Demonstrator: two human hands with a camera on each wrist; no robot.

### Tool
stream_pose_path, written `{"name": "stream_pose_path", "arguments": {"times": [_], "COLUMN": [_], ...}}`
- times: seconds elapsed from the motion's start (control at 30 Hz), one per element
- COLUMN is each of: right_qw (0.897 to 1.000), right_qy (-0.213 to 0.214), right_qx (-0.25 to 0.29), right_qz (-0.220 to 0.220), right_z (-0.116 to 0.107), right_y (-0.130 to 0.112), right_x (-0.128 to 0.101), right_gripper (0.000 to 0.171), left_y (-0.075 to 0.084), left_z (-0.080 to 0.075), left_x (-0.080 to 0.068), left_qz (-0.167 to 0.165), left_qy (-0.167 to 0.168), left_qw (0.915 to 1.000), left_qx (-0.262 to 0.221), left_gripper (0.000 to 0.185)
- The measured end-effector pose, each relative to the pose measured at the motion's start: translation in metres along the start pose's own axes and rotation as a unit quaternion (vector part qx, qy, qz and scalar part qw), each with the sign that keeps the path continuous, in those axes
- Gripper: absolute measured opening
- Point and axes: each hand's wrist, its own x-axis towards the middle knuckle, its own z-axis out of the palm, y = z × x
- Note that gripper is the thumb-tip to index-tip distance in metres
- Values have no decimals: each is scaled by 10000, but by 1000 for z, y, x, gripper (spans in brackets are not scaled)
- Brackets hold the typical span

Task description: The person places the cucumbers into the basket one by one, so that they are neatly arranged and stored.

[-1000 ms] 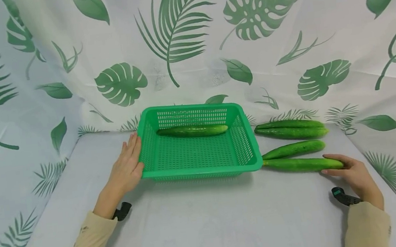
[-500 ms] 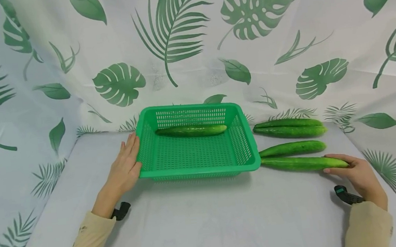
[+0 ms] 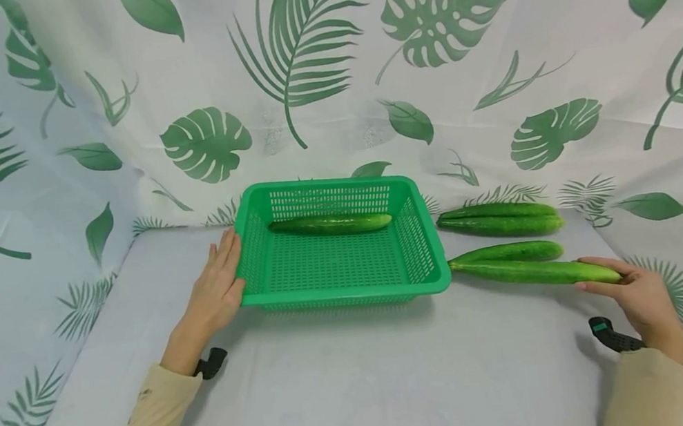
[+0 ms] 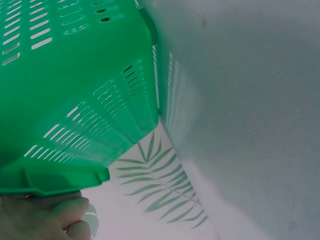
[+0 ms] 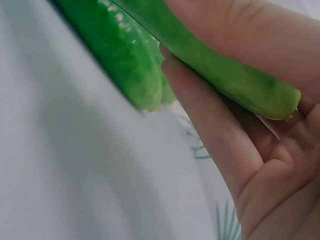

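Observation:
Near the right end of the table my right hand point(image 3: 647, 299) pinches the pale end of a cucumber point(image 3: 531, 271) between thumb and fingers. That end is raised off the table, while its other end lies by the basket's right rim. The right wrist view shows the thumb and fingers on either side of this cucumber point(image 5: 235, 85). A green plastic basket point(image 3: 344, 294) stands at the middle, with one cucumber point(image 3: 330, 226) lying along its back wall. My left hand point(image 3: 215, 289) rests with straight fingers against the basket's left side; in the left wrist view it is partly cut off below the rim.
Just behind the held cucumber lies another cucumber point(image 3: 514, 252). Farther back, two more cucumbers point(image 3: 499, 225) lie side by side near the leaf-printed cloth wall point(image 3: 320, 125). A white cloth covers the table point(image 3: 359, 384).
My right hand has moved right and slightly up, drawing the cucumber to the right and lifting its near end. The left hand and basket have stayed nearly in place.

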Motion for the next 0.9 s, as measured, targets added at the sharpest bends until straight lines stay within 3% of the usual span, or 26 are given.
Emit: {"name": "stream_pose_path", "arguments": {"times": [0.1, 0.23, 0.53, 0.9], "right_qw": [9979, 9849, 9655, 9569], "right_qy": [134, 360, 1290, 1530], "right_qx": [606, 1606, 2114, 2209], "right_qz": [-186, -541, -804, -1098], "right_z": [0, 3, 22, 54], "right_y": [-7, -16, -46, -91], "right_x": [-2, -5, -6, 0], "right_gripper": [52, 54, 57, 57], "left_y": [0, 0, 1, -1], "left_z": [1, 1, 1, 3], "left_x": [1, 1, 1, 1], "left_qz": [3, -13, -8, -9], "left_qy": [34, 13, 52, 86], "left_qw": [10000, 10000, 10000, 9999], "left_qx": [-27, -36, -36, -54], "left_gripper": [71, 71, 70, 71]}}
